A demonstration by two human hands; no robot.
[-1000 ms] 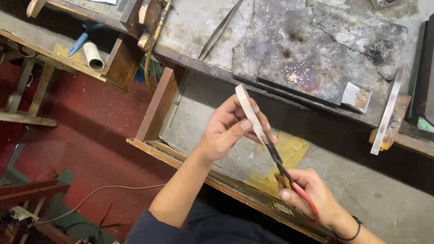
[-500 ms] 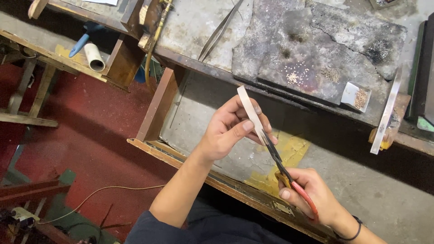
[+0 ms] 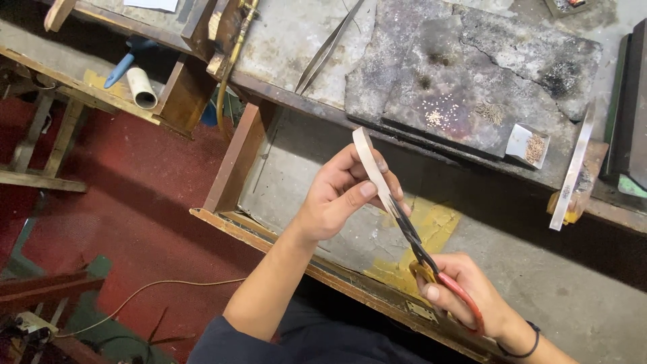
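Observation:
My left hand (image 3: pixel 340 195) pinches a long, pale flat strip (image 3: pixel 367 156) between thumb and fingers and holds it tilted over an open wooden drawer (image 3: pixel 232 162). My right hand (image 3: pixel 472 296) grips red-handled shears (image 3: pixel 421 253). Their dark blades point up and left and meet the lower end of the strip beside my left fingertips. The strip's lower end is hidden behind the fingers and blades.
A scorched grey slab (image 3: pixel 472 74) with small grains on it lies on the bench above. Long tweezers (image 3: pixel 327 47), a small white tray of grains (image 3: pixel 529 145), a metal file (image 3: pixel 573 168) and a white roll (image 3: pixel 143 89) sit around. Red floor lies to the left.
The strip has shifted slightly up and right with my left hand. The shears remain at its lower end.

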